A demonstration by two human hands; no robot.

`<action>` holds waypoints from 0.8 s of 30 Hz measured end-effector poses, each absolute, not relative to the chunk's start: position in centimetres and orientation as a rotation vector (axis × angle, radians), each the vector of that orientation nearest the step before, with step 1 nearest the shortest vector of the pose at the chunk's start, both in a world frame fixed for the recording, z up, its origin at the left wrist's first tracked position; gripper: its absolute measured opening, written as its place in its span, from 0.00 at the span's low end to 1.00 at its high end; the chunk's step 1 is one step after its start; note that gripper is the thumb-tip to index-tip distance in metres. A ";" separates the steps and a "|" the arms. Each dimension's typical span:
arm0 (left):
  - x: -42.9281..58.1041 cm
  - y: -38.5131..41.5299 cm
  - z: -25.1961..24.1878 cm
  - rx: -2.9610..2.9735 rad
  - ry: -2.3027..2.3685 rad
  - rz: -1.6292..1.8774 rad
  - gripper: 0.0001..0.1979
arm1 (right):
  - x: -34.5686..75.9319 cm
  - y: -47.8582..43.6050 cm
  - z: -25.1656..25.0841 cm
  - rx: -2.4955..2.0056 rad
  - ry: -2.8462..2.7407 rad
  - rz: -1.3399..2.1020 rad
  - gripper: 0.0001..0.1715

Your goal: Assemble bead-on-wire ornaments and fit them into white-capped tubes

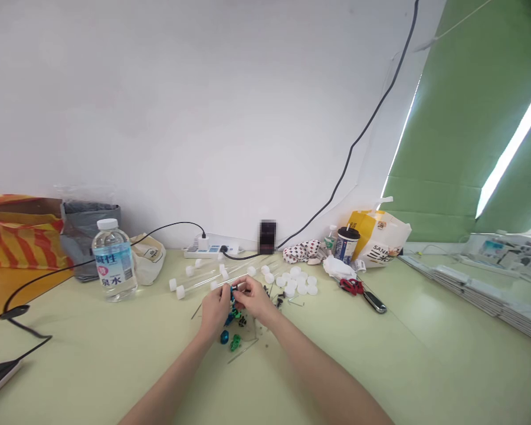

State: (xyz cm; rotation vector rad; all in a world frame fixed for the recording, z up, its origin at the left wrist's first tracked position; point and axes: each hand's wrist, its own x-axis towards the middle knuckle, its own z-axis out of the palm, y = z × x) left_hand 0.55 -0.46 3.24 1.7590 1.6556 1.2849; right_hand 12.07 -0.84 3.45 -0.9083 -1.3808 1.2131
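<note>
My left hand [215,311] and my right hand [253,298] meet above the middle of the pale green desk [168,366]. Their fingertips pinch a small blue-and-green plastic part [233,295], mostly hidden by my fingers. Below them lie a blue bead [224,337], a green plastic piece [235,343] and other small dark parts. Beyond my hands are several clear plastic tubes [199,277] with white end caps. To the right of my right hand sits a cluster of white round caps [297,284], with thin metal hex keys [295,301] close by.
A water bottle [114,261] stands left of my hands, and a power strip [210,251] with a black cable lies at the back. To the right are a paper cup [347,245], a paper bag [378,239], red-handled scissors [363,296] and stacked flat packages [469,289].
</note>
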 end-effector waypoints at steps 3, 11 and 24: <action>0.6 -0.5 3.3 1.769 1.642 1.293 0.20 | 12.1 -0.9 3.5 -0.911 -1.370 1.232 0.21; 0.6 -0.7 3.4 1.753 1.645 1.286 0.19 | 12.0 -0.8 3.4 -0.922 -1.377 1.205 0.21; 0.6 -0.7 3.5 1.770 1.635 1.269 0.19 | 11.9 -1.0 3.6 -0.981 -1.377 1.249 0.18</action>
